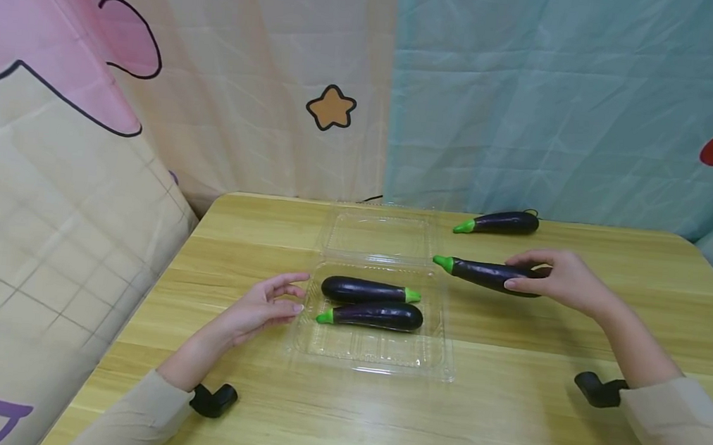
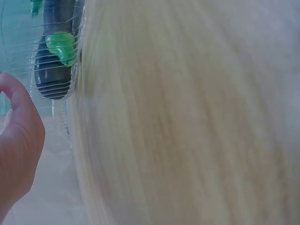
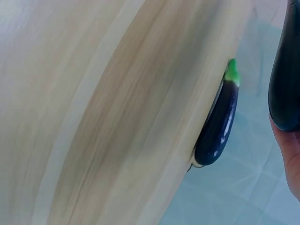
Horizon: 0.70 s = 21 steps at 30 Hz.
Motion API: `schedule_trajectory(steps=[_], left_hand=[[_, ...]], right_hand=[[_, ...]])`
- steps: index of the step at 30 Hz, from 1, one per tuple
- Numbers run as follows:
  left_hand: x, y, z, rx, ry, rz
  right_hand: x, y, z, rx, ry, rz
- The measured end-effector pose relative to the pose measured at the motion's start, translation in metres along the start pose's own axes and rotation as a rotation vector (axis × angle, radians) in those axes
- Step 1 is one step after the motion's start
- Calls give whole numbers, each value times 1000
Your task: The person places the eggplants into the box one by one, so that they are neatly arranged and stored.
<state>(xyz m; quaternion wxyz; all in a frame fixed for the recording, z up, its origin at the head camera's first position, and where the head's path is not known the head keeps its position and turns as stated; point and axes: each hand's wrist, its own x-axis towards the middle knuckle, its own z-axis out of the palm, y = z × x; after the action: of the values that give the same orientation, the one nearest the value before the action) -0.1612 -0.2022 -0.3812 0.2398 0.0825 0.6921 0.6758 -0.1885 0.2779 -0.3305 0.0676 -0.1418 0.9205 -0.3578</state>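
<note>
In the head view the right hand [image 1: 558, 279] grips the thick end of an eggplant [image 1: 485, 274], whose green stem points left toward the clear plastic box [image 1: 358, 350]. That same eggplant [image 3: 286, 75] shows at the right edge of the right wrist view, with part of the hand [image 3: 288, 159] below it. Two eggplants lie in the box, the upper one [image 1: 363, 291] with its stem to the right, the lower one [image 1: 380, 316] with its stem to the left. Beside the box's left wall is the left hand [image 1: 262, 310], fingers relaxed and apart, holding nothing.
Another eggplant [image 1: 506, 223] lies near the table's back edge, right of the box's raised or folded-back clear lid [image 1: 381, 235]. Behind the wooden table [image 1: 505, 419] hangs a printed curtain [image 1: 532, 110]. Black fittings [image 1: 596, 390] show by both sleeves.
</note>
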Motion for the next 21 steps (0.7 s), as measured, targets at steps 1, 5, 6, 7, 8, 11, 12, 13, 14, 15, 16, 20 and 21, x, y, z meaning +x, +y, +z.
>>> schedule_trajectory(steps=[1, 5, 6, 7, 8, 11, 12, 13, 14, 15, 16, 20, 21], left_hand=[[0, 0, 0, 1, -1, 0], [0, 0, 0, -2, -9, 7], [0, 0, 0, -3, -10, 9], [0, -1, 0, -3, -11, 10], [0, -1, -1, -6, -12, 10], [0, -1, -1, -8, -15, 12], [-1, -1, -1, -9, -17, 13], [-1, -1, -1, -11, -16, 11], [0, -1, -1, -12, -15, 10], [0, -2, -1, -13, -15, 10], [0, -2, -1, -13, -15, 10], [0, -2, 0, -13, -11, 8], [0, -1, 0, -13, -13, 9]], right_hand=[[0, -2, 1, 2, 0, -4], [0, -10, 4, 9, -2, -25], [0, -11, 5, 13, -4, -28], [1, -13, 6, 18, -5, -33], [1, -15, 7, 22, -7, -41], [4, -21, 12, 28, -6, -65], [4, -23, 13, 25, -6, -77], [5, -25, 15, 23, -6, -89], [5, -27, 16, 19, -6, -101], [6, -28, 17, 18, -8, -111], [6, -30, 19, 20, -12, -121], [7, -36, 24, 21, -22, -157], [8, -37, 26, 18, -22, -166]])
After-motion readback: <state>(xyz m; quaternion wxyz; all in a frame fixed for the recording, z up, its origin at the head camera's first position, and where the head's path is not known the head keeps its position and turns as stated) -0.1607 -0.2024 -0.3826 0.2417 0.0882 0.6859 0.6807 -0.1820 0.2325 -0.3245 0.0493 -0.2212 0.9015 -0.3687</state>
